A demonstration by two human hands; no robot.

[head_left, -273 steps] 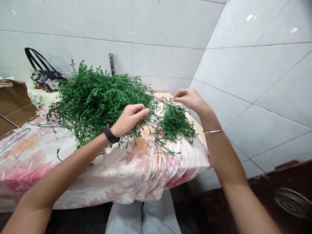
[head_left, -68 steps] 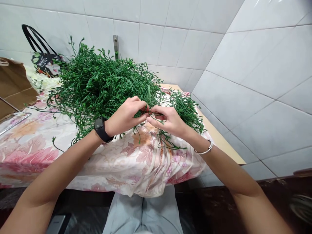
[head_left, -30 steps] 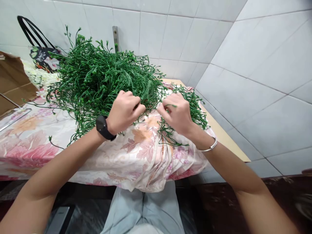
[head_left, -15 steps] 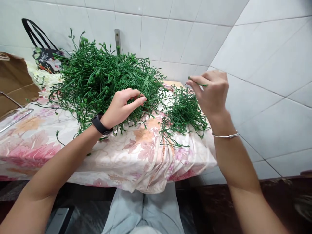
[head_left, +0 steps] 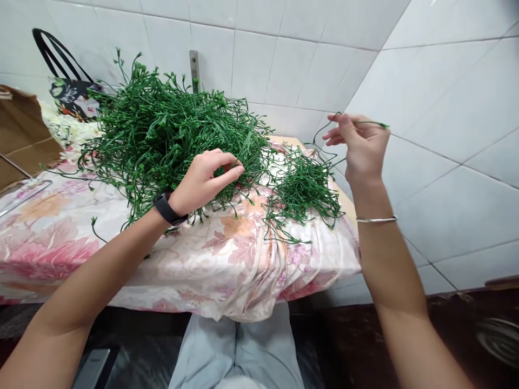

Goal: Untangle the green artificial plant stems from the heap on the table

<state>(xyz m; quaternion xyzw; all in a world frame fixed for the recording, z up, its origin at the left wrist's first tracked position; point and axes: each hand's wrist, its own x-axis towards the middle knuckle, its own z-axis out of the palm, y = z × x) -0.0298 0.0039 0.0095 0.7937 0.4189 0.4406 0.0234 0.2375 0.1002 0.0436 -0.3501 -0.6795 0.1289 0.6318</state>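
Observation:
A large heap of thin green artificial flower stems (head_left: 178, 119) with small budded tips lies at the left and middle of the table. My left hand (head_left: 211, 175), wearing a black band, is at the heap's right front edge, thumb and forefinger pinched at a thin green stem. To the right is a smaller tangled pile of green stems (head_left: 304, 183). Above and right of it, my right hand (head_left: 363, 140) is raised, its thumb closed against the fingers. A single green stem (head_left: 371, 123) passes through that grip, its tip sticking out to the right.
A floral cloth (head_left: 194, 265) covers the table, bunched at the front. White flowers (head_left: 79, 134), a brown cardboard box (head_left: 18, 132) and a flowered bag (head_left: 75, 97) stand at the left. Tiled walls (head_left: 259, 59) close off the back and right. A metal bracket (head_left: 194, 67) is on the back wall.
My right hand has turned and moved slightly right, its fingers now pointing left, still with a stem in it. My left hand has stayed nearly in place.

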